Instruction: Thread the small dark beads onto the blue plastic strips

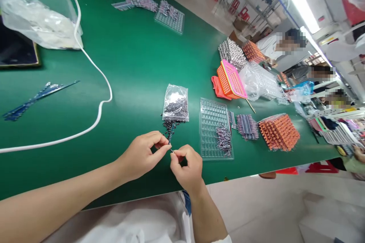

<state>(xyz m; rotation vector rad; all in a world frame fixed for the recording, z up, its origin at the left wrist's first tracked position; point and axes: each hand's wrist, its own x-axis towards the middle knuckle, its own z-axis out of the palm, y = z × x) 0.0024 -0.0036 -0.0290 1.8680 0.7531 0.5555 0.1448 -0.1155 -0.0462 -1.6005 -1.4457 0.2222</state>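
Note:
My left hand pinches a narrow blue strip between thumb and fingers. Right beside it, my right hand has its fingertips closed on a tiny thin part near the strip's lower end. Small black pieces are scattered just beyond my fingers, at the mouth of a clear plastic bag filled with more of them. To the right lies a clear compartment tray with a pile of small thin parts on it.
A white cable curves over the green table. Blue strips and a plastic bag lie left. Orange stacked parts, an orange-pink basket and another tray lie farther away. People sit at the far right.

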